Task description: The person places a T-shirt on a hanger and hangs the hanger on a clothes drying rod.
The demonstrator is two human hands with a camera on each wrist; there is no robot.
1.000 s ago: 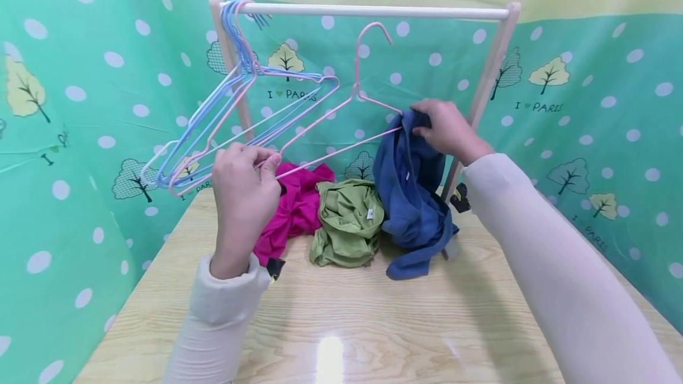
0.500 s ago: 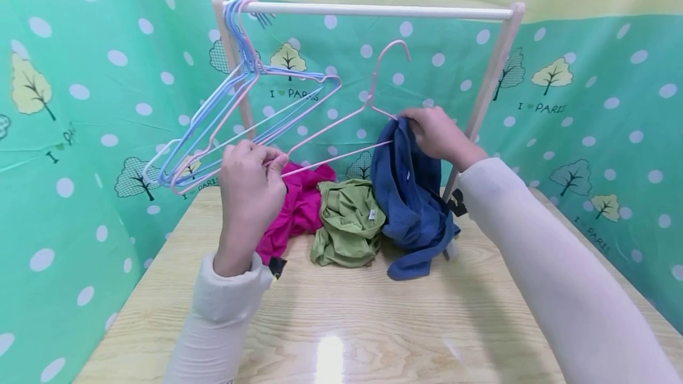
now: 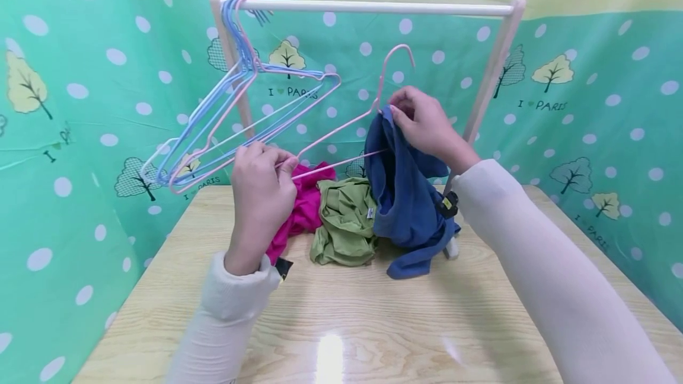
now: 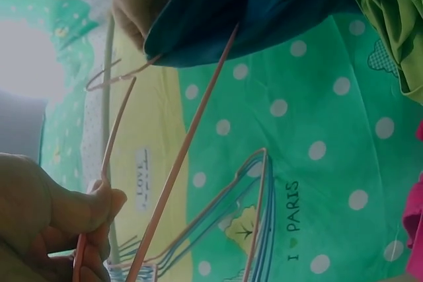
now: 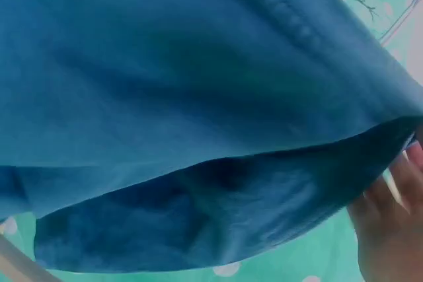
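Note:
My left hand [image 3: 264, 185] pinches the left end of a pink wire hanger [image 3: 336, 130], whose hook rises tilted below the rack bar. The hanger's right part is inside a blue garment [image 3: 408, 206], and its right end is hidden by the cloth. With thumb and fingers, my right hand [image 3: 424, 120] grips the garment's upper edge close to the hanger's neck. The lower part of the garment sags to the table. In the left wrist view, the hanger's bottom bar enters the blue cloth [image 4: 264, 4]. Blue cloth [image 5: 185, 97] fills most of the right wrist view.
Several blue, pink and white hangers [image 3: 235, 88] hang at the left end of the white rack bar [image 3: 373, 7]. A green garment [image 3: 347, 224] and a magenta garment [image 3: 301, 209] lie on the wooden table [image 3: 373, 319]. Wooden posts [image 3: 493, 70] hold up the bar.
The hanger has shifted right and down, moving deeper into the blue garment. My right hand has drawn the garment's edge left toward the hanger's neck. My left hand has moved slightly right.

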